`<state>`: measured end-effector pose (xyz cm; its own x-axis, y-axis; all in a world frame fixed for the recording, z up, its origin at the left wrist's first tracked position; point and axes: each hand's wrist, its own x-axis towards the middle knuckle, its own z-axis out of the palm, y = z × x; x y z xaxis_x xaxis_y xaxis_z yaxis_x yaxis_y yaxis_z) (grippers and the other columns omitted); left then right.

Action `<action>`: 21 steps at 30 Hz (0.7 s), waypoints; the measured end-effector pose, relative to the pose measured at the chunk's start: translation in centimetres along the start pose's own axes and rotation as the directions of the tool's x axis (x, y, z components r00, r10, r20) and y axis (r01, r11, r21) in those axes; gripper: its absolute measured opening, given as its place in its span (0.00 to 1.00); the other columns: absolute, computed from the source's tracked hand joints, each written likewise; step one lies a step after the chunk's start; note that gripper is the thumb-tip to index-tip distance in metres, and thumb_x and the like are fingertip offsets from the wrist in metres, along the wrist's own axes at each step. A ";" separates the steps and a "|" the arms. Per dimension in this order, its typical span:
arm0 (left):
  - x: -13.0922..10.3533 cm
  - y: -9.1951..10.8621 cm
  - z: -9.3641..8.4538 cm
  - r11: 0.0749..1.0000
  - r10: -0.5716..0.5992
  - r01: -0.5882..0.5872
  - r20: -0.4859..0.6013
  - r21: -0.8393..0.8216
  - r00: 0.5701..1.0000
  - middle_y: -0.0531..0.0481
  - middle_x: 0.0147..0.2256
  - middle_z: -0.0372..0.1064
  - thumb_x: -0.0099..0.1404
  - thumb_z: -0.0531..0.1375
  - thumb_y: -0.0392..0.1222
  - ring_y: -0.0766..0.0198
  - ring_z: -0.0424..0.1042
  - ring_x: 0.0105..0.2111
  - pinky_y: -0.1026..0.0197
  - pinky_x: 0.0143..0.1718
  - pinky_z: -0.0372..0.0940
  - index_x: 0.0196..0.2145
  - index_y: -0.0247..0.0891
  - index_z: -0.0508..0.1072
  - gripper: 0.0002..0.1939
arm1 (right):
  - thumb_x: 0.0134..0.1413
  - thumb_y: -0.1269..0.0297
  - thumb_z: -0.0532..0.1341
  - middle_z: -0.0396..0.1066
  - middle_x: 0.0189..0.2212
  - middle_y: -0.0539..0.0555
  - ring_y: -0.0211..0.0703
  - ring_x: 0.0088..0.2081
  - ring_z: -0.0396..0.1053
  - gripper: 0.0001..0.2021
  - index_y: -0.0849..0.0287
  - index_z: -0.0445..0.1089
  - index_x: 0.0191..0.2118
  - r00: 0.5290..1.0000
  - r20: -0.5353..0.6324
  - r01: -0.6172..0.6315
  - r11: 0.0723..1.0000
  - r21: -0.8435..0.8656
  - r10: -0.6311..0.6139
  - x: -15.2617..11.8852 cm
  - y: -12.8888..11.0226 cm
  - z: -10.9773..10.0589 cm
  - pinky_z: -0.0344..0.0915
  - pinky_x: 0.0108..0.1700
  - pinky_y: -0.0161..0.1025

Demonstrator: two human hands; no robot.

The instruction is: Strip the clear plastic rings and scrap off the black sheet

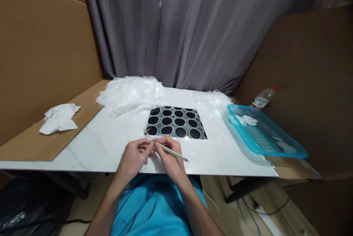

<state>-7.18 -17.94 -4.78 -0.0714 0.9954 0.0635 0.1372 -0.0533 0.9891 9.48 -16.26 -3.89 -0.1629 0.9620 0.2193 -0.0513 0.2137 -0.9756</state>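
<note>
Close to the table's front edge, my left hand (137, 154) is closed, with its fingertips pinching a thin white cord (142, 158). Loops of the cord hang below these fingers and also show above them. My right hand (170, 154) is closed round a slim, pale, pen-like stick (172, 151) with a dark end that points right and towards me. Both sets of fingertips meet, and the small spot between them is too fine to make out. Just beyond my hands lies a black mat with a pattern of circles (179, 122).
White stringy bundles in clear plastic (131, 94) lie at the back left, and a smaller white pile (213, 100) at the back right. A blue basket (278, 151) holds white coils (249, 120). A bottle (263, 98) stands behind it. Crumpled tissue (59, 118) lies on cardboard (91, 113).
</note>
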 end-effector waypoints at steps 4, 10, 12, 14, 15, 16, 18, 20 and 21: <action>0.0 0.0 -0.1 1.000 -0.001 0.001 0.000 0.008 1.000 0.48 0.28 0.77 0.71 0.69 0.62 0.65 0.72 0.22 0.66 0.21 0.66 0.40 0.35 0.83 0.24 | 0.69 0.58 0.69 0.85 0.43 0.58 0.52 0.45 0.83 0.09 0.56 0.81 0.38 1.000 0.009 0.005 1.000 0.008 -0.005 0.1 0.0 0.1 0.77 0.51 0.46; 0.2 -0.6 -0.4 1.000 0.005 -0.005 -0.006 0.027 1.000 0.50 0.26 0.75 0.69 0.71 0.62 0.67 0.70 0.20 0.66 0.20 0.65 0.39 0.36 0.81 0.23 | 0.67 0.59 0.71 0.85 0.44 0.58 0.52 0.46 0.84 0.08 0.56 0.82 0.37 1.000 0.014 -0.001 0.999 0.035 0.001 0.0 -0.1 0.2 0.78 0.53 0.45; 0.3 -0.9 -0.4 0.999 0.011 -0.011 -0.006 0.042 1.000 0.51 0.25 0.73 0.70 0.69 0.63 0.67 0.69 0.19 0.67 0.20 0.63 0.39 0.36 0.81 0.24 | 0.67 0.59 0.71 0.86 0.43 0.57 0.51 0.46 0.84 0.08 0.56 0.83 0.37 1.000 0.016 0.009 1.000 0.027 -0.010 0.0 -0.2 0.2 0.78 0.51 0.44; 0.4 -1.0 -0.5 0.998 0.018 -0.018 -0.004 0.054 1.000 0.52 0.24 0.72 0.71 0.68 0.64 0.67 0.68 0.19 0.67 0.20 0.62 0.39 0.36 0.80 0.24 | 0.68 0.58 0.70 0.86 0.42 0.57 0.51 0.45 0.84 0.09 0.56 0.84 0.38 1.000 0.015 0.017 1.000 0.014 -0.017 0.0 -0.3 0.1 0.78 0.50 0.43; 0.4 -1.1 -0.5 0.998 0.022 -0.022 -0.001 0.057 1.000 0.52 0.23 0.71 0.71 0.68 0.64 0.67 0.67 0.19 0.67 0.19 0.61 0.39 0.36 0.80 0.24 | 0.69 0.57 0.70 0.86 0.42 0.57 0.50 0.44 0.83 0.10 0.56 0.85 0.39 1.000 0.016 0.020 1.000 0.009 -0.020 -0.1 -0.3 0.1 0.78 0.49 0.43; 0.4 -1.1 -0.5 0.998 0.026 -0.026 0.000 0.060 1.000 0.53 0.23 0.71 0.71 0.68 0.64 0.68 0.66 0.18 0.67 0.19 0.60 0.38 0.37 0.80 0.24 | 0.69 0.56 0.69 0.86 0.42 0.57 0.50 0.44 0.83 0.10 0.56 0.85 0.40 1.000 0.019 0.022 1.000 0.007 -0.022 -0.1 -0.3 0.1 0.78 0.49 0.42; 0.4 -1.1 -0.5 0.997 0.027 -0.027 -0.002 0.071 1.000 0.53 0.23 0.71 0.71 0.68 0.64 0.68 0.65 0.19 0.68 0.20 0.59 0.38 0.37 0.80 0.24 | 0.69 0.56 0.69 0.86 0.42 0.57 0.50 0.44 0.83 0.11 0.56 0.85 0.40 1.000 0.021 0.021 1.000 0.010 -0.021 -0.1 -0.3 0.1 0.78 0.49 0.43; 0.5 -1.1 -0.5 0.996 0.023 -0.022 -0.006 0.089 1.000 0.52 0.24 0.73 0.72 0.67 0.63 0.68 0.66 0.19 0.68 0.20 0.58 0.39 0.37 0.80 0.24 | 0.68 0.56 0.70 0.85 0.42 0.57 0.51 0.44 0.83 0.10 0.56 0.84 0.39 1.000 0.011 0.013 1.000 0.022 -0.013 -0.1 -0.2 0.1 0.77 0.50 0.43; 0.5 -1.1 -0.5 0.995 0.024 -0.023 -0.010 0.098 1.000 0.51 0.26 0.74 0.72 0.67 0.63 0.67 0.67 0.20 0.67 0.21 0.59 0.40 0.37 0.80 0.23 | 0.67 0.57 0.71 0.85 0.42 0.57 0.52 0.45 0.83 0.09 0.56 0.84 0.38 1.000 0.003 0.006 1.000 0.029 -0.006 -0.1 -0.2 0.1 0.77 0.50 0.44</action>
<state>-7.87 -17.46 -5.80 -0.0782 0.9930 0.0889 0.2350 -0.0683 0.9696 9.36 -16.36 -3.76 -0.1652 0.9601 0.2256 -0.0811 0.2148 -0.9733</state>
